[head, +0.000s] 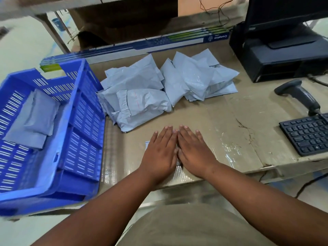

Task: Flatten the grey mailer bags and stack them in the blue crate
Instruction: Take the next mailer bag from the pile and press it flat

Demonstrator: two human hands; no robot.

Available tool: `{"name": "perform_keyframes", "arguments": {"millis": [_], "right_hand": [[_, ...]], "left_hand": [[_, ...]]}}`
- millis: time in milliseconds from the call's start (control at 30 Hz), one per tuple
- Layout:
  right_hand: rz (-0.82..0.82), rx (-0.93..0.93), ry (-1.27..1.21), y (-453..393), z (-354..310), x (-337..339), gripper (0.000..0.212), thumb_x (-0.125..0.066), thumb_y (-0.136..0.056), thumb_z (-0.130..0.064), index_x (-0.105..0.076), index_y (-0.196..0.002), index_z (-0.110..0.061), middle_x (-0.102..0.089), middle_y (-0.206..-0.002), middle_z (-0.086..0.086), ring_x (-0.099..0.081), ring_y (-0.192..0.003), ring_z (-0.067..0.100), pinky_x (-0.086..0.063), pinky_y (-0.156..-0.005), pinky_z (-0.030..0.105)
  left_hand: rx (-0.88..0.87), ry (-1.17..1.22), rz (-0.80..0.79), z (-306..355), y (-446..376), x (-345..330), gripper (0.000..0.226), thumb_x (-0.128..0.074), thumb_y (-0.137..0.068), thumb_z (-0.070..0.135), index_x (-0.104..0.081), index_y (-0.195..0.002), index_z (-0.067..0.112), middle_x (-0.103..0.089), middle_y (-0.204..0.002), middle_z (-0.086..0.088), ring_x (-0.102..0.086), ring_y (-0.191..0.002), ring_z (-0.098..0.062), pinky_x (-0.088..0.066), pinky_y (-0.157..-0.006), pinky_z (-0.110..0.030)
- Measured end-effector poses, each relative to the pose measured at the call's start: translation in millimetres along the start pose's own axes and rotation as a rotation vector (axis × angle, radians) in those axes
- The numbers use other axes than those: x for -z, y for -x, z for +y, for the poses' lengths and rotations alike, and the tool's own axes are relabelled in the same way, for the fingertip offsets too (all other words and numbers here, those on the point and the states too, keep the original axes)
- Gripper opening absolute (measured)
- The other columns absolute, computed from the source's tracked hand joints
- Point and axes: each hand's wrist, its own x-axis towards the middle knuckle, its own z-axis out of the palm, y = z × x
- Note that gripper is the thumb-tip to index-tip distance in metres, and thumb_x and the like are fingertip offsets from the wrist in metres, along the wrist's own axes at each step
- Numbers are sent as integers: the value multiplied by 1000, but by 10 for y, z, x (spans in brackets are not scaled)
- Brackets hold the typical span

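1. At the left of the frame your blue crate point(53, 132) already holds a few flattened grey bags point(33, 121), lying in its upper left part. So the stack is started, but only just.

2. Moving to the middle, most of the work is left, by the look of it: a heap of crumpled bags point(136, 96) sits just beside the crate's right wall, and a second heap point(200, 77) lies to its right, in the upper middle of the frame. None of these looks flat yet.

3. Below the heaps, your left hand point(159, 153) lies palm down on the cardboard-covered table point(239, 139), fingers straight and together, gripping nothing.

4. Your right hand point(195, 151) is just beside it, touching it along the fingers, equally flat and outstretched, holding nothing.

5. A pale edge shows just left of and between your hands. It may be a bag under your palms, but I cannot tell.

6. At the far right lie a scanner point(300, 96) and a keyboard point(308, 134), well apart from the bags.
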Motion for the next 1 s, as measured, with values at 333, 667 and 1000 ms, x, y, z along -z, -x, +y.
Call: {"name": "perform_keyframes", "arguments": {"millis": [333,667,1000], "right_hand": [[-67,173,187,576,191,-58,94,-28,-99,-77,-9,-170,-19,14,-176,12,10,-163,30,-8,-130,59],[-85,160,167,549,176,-40,92,-25,-99,-78,-10,-170,-21,12,-177,9,9,-164,27,-10,-129,59],[19,275,99,294,-366,64,81,-37,-103,-59,-11,-170,-23,7,-178,8,10,-163,27,0,-131,56]], "left_hand": [[-98,-139,-106,137,552,69,93,-42,-99,72,-22,-168,12,-9,-177,-13,-4,-164,-31,-14,-122,-70],[-86,-83,-99,139,544,49,90,-45,-100,70,-25,-167,13,-13,-176,-10,-7,-164,-27,-17,-123,-67],[111,-97,-141,-323,799,320,97,-32,-98,81,-16,-170,17,-1,-178,-8,1,-164,-26,-17,-127,-60]]}}
